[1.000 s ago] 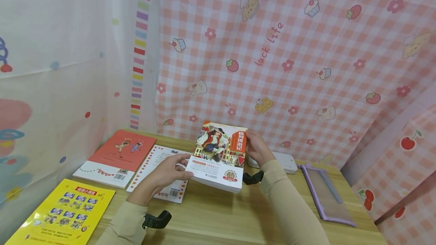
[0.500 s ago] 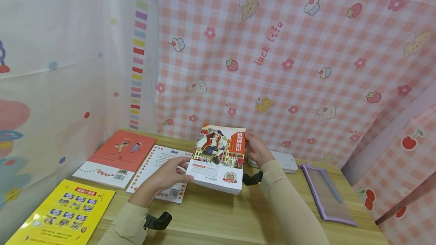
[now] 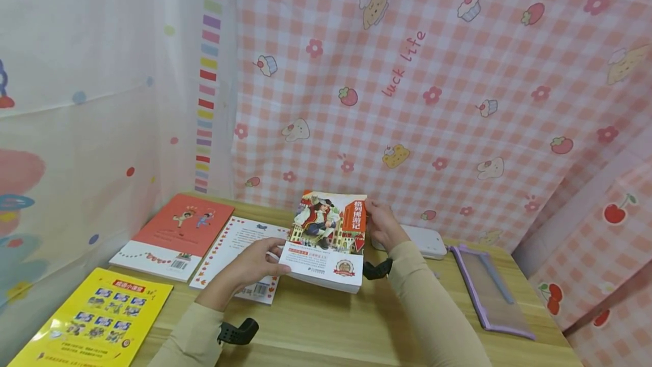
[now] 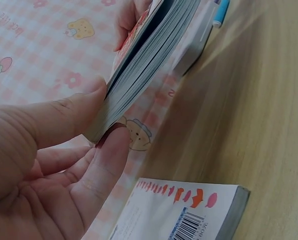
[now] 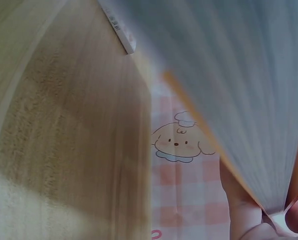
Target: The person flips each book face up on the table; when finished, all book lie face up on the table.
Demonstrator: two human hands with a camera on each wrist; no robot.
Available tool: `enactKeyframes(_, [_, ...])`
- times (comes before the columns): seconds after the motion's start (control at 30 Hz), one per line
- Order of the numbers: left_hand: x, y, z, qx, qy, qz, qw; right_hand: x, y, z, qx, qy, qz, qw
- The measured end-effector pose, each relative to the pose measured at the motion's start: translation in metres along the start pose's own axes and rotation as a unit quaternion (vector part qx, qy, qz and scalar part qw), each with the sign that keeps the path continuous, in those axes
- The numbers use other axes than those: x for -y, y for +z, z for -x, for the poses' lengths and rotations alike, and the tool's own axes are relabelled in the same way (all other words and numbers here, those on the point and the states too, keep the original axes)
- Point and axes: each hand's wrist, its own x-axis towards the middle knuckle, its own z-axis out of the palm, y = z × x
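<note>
A thick paperback book (image 3: 326, 237), its cover showing a seated figure in a hat, is held above the table between both hands. My left hand (image 3: 257, 268) pinches its left edge, thumb on top and fingers beneath, as the left wrist view shows on the book's corner (image 4: 139, 65). At the far right edge my right hand (image 3: 384, 222) grips the book. In the right wrist view the page block (image 5: 248, 90) fills the upper right, with fingers (image 5: 243, 210) at its far corner. The cover is tilted toward the head camera.
A white book (image 3: 244, 254) with a leaf border lies partly behind my left hand. Left of it are a red book (image 3: 178, 231) and a yellow book (image 3: 97, 321). A white case (image 3: 425, 242) and a purple-edged zip pouch (image 3: 491, 293) lie right. A checked curtain (image 3: 433, 72) hangs behind.
The book has come down slightly in the head view, with both hands still holding it. The other books, the case and the pouch stay where they were.
</note>
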Motion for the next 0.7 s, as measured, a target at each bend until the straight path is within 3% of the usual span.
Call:
enactKeyframes(0.33, [0.0034,0.0017,-0.0004,0.006,-0.007,-0.007,0.9999,-0.0069,-0.0008,-0.0006,0.01,0.004,-0.003,1.0])
enactKeyframes(0.7, [0.0058,0.0069,0.0,0.014,-0.024,0.016,0.9995,-0.0107,-0.0048,-0.0005,0.007,0.007,-0.002,1.0])
